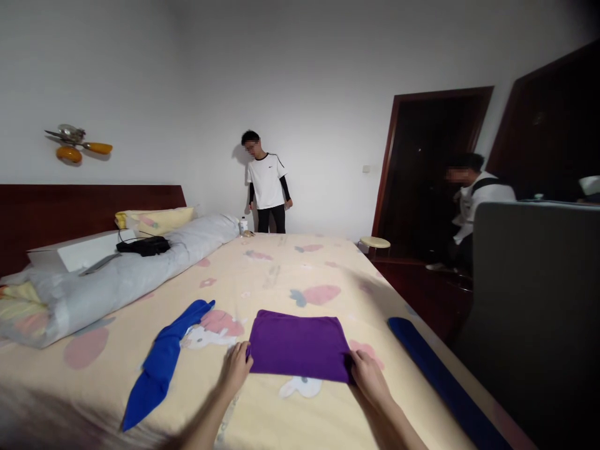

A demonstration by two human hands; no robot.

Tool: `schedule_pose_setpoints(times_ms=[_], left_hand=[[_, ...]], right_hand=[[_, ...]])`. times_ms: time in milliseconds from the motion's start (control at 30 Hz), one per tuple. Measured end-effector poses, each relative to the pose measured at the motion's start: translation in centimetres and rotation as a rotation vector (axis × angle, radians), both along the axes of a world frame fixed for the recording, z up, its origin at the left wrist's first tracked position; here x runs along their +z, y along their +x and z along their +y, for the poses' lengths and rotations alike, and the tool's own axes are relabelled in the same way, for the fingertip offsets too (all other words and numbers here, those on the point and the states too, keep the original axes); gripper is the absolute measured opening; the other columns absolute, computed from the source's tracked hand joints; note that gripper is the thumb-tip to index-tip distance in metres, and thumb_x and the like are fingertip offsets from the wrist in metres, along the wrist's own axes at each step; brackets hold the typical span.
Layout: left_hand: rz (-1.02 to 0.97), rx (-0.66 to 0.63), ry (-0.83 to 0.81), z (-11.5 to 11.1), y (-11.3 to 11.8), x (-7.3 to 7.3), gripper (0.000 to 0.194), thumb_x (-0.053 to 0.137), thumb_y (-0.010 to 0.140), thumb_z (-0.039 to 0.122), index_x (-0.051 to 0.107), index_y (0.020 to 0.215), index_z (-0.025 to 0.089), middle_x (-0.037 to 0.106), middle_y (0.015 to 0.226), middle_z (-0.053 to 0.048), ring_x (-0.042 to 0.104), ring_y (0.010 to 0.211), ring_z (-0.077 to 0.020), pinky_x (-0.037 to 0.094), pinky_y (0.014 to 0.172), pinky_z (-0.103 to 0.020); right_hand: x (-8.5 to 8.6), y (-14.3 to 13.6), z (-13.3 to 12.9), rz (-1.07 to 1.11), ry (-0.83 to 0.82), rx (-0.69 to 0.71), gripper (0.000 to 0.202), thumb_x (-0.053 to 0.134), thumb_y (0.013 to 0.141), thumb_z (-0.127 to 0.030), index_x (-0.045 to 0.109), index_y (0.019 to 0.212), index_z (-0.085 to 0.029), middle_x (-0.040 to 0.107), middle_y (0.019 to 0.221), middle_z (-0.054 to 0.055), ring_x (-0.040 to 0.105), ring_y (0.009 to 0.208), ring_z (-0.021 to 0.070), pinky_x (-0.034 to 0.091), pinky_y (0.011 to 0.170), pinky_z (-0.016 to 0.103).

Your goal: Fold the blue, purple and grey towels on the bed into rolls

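A purple cloth (300, 345), folded into a rough rectangle, lies on the patterned bed sheet (262, 406). At its left edge, my left hand (238, 367) pinches the fabric with closed fingers. My right hand (368, 375) grips the near right corner in the same way. To the left lies a blue cloth (164, 365), twisted long and narrow, apart from my hand. Along the right side of the bed stretches a dark blue folded strip of cloth (438, 375).
A rolled grey-white quilt (197, 240) runs along the headboard (94, 200), with a white box (79, 250) and a black item (143, 245) on it. One person (267, 181) stands beyond the bed; another (482, 194) sits at right behind a dark panel (529, 300). A stool (375, 242) stands near the doorway.
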State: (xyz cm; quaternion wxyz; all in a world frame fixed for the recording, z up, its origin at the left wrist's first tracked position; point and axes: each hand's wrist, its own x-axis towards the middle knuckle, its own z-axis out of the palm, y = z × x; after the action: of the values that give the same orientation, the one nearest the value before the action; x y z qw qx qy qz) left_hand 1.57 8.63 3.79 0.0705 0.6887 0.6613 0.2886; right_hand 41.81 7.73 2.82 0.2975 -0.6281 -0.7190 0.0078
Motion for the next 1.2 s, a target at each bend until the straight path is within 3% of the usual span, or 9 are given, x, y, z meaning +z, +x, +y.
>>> schedule_pose_setpoints(times_ms=[67, 133, 267, 367, 533, 733, 867, 1033, 1200], left_hand=[[0.045, 0.037, 0.062, -0.4, 0.8, -0.4, 0.042, 0.042, 0.085, 0.009, 0.060, 0.121, 0.018, 0.065, 0.122, -0.013, 0.058, 0.117, -0.0271, 0.042, 0.101, -0.044], [0.110, -0.023, 0.129, -1.0, 2.6, -0.6, 0.048, 0.037, 0.089, 0.012, 0.053, 0.134, 0.022, 0.059, 0.134, -0.011, 0.053, 0.125, -0.0256, 0.040, 0.105, -0.043], [0.265, -0.417, 0.112, -1.8, 7.4, -1.0, 0.062, 0.037, 0.093, 0.022, 0.021, 0.153, 0.026, 0.032, 0.158, -0.003, 0.029, 0.144, -0.0212, 0.028, 0.116, -0.041], [0.324, -0.558, 0.004, -1.9, 8.9, -1.2, 0.065, 0.038, 0.096, 0.034, 0.011, 0.155, 0.026, 0.022, 0.161, -0.005, 0.022, 0.147, -0.0223, 0.023, 0.119, -0.045], [0.367, -0.547, -0.042, -1.6, 4.1, -1.6, 0.061, 0.039, 0.098, 0.040, 0.013, 0.153, 0.036, 0.021, 0.161, 0.000, 0.022, 0.146, -0.0219, 0.022, 0.118, -0.048], [0.427, -0.486, -0.029, -1.1, -2.3, -1.9, 0.060, 0.040, 0.098, 0.037, 0.013, 0.152, 0.039, 0.027, 0.159, -0.001, 0.025, 0.146, -0.0233, 0.024, 0.115, -0.053], [0.453, -0.490, 0.109, -0.9, -2.9, -1.7, 0.059, 0.047, 0.094, 0.026, 0.028, 0.150, 0.034, 0.038, 0.154, -0.004, 0.035, 0.141, -0.0219, 0.030, 0.113, -0.048], [0.520, -0.482, 0.238, -0.5, -2.1, -1.7, 0.066, 0.044, 0.078, 0.000, 0.050, 0.138, 0.026, 0.057, 0.140, -0.004, 0.050, 0.130, -0.0191, 0.039, 0.108, -0.041], [0.494, -0.495, 0.302, -0.7, -2.3, -1.5, 0.062, 0.041, 0.073, -0.004, 0.062, 0.126, 0.023, 0.067, 0.127, -0.005, 0.060, 0.119, -0.0188, 0.047, 0.101, -0.039]], right_hand=[[-0.2, -1.5, -0.3, -0.022, 0.029, -0.047, 0.048, 0.034, 0.077, -0.009, 0.070, 0.108, -0.014, 0.069, 0.108, 0.016, 0.063, 0.104, 0.0301, 0.048, 0.092, 0.045], [-0.2, -4.0, -0.9, -0.054, 0.065, 0.001, 0.052, 0.033, 0.081, -0.010, 0.064, 0.122, -0.017, 0.064, 0.125, 0.015, 0.057, 0.118, 0.0292, 0.043, 0.101, 0.046], [-0.1, -10.1, -1.6, -0.133, -0.002, 0.318, 0.056, 0.036, 0.091, -0.024, 0.037, 0.147, -0.023, 0.040, 0.152, 0.008, 0.037, 0.139, 0.0269, 0.033, 0.113, 0.049], [-0.3, -11.9, -1.9, -0.161, -0.115, 0.421, 0.058, 0.035, 0.096, -0.040, 0.026, 0.151, -0.024, 0.027, 0.157, 0.006, 0.027, 0.145, 0.0261, 0.027, 0.116, 0.050], [-0.9, -6.7, -2.2, -0.185, -0.154, 0.363, 0.056, 0.033, 0.097, -0.052, 0.028, 0.149, -0.033, 0.027, 0.156, 0.004, 0.027, 0.144, 0.0265, 0.027, 0.116, 0.054], [-2.0, 1.0, -2.4, -0.234, -0.137, 0.257, 0.054, 0.035, 0.096, -0.044, 0.031, 0.149, -0.032, 0.033, 0.154, 0.006, 0.033, 0.141, 0.0264, 0.035, 0.110, 0.052], [-2.7, 1.4, -1.7, -0.349, 0.037, 0.266, 0.054, 0.041, 0.089, -0.024, 0.043, 0.144, -0.023, 0.045, 0.147, 0.011, 0.047, 0.133, 0.0257, 0.044, 0.100, 0.044], [-3.5, 0.4, -1.2, -0.514, 0.392, 0.235, 0.042, 0.047, 0.089, -0.023, 0.057, 0.130, -0.015, 0.063, 0.130, 0.015, 0.063, 0.113, 0.0274, 0.044, 0.091, 0.042], [-2.5, 0.1, -2.1, -0.471, 0.427, 0.225, 0.036, 0.042, 0.086, -0.009, 0.062, 0.115, -0.015, 0.072, 0.111, 0.011, 0.067, 0.097, 0.0227, 0.041, 0.087, 0.039]])
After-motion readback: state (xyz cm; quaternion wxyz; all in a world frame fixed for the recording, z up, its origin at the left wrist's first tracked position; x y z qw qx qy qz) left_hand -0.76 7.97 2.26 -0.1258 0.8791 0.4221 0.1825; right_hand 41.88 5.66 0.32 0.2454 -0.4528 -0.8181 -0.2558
